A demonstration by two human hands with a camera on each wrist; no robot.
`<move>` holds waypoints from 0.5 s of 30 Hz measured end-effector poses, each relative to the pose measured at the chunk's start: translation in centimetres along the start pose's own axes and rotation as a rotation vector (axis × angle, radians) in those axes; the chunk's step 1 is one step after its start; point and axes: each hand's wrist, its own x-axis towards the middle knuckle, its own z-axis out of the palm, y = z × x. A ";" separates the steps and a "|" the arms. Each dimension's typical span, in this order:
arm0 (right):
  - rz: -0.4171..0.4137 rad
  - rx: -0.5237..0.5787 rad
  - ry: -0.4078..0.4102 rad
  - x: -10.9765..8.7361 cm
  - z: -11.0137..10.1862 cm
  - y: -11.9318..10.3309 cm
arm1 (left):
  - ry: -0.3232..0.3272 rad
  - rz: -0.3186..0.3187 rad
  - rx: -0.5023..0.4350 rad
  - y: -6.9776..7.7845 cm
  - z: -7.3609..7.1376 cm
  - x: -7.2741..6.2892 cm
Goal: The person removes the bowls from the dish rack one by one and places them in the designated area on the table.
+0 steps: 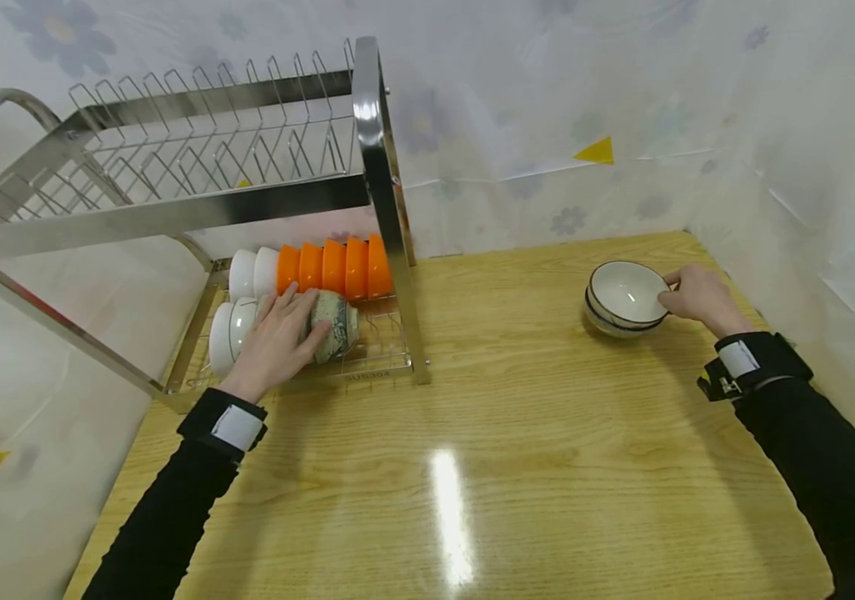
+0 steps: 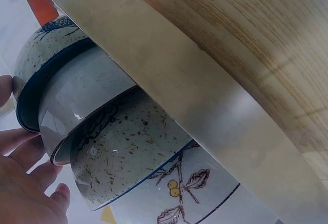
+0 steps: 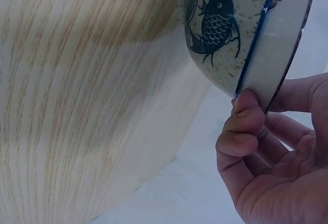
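On the lower tier of the rack, my left hand (image 1: pixel 277 340) lies over a row of bowls standing on edge. Its thumb and fingers hold the end speckled bowl (image 1: pixel 334 327) with blue markings. In the left wrist view that bowl (image 2: pixel 47 47) nests against a pale bowl (image 2: pixel 87 93), another speckled bowl (image 2: pixel 128 147) and a white one (image 2: pixel 179 193) with a twig pattern. At the table's right, my right hand (image 1: pixel 701 296) pinches the rim of a white bowl (image 1: pixel 626 292) with a dark edge. It sits inside a speckled fish-pattern bowl (image 3: pixel 218 26).
The steel dish rack (image 1: pixel 390 208) stands at the left, its upper tier fitted with wire slots (image 1: pixel 217 158). Behind the left hand's row are several orange bowls (image 1: pixel 333 268) and two white bowls (image 1: pixel 253 272). The wooden table (image 1: pixel 502 417) meets draped floral sheeting (image 1: pixel 495 108) at the back.
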 end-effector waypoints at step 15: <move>0.013 0.017 -0.002 -0.1 0.0 -0.1 | 0.048 0.001 0.020 0.5 0.0 -0.1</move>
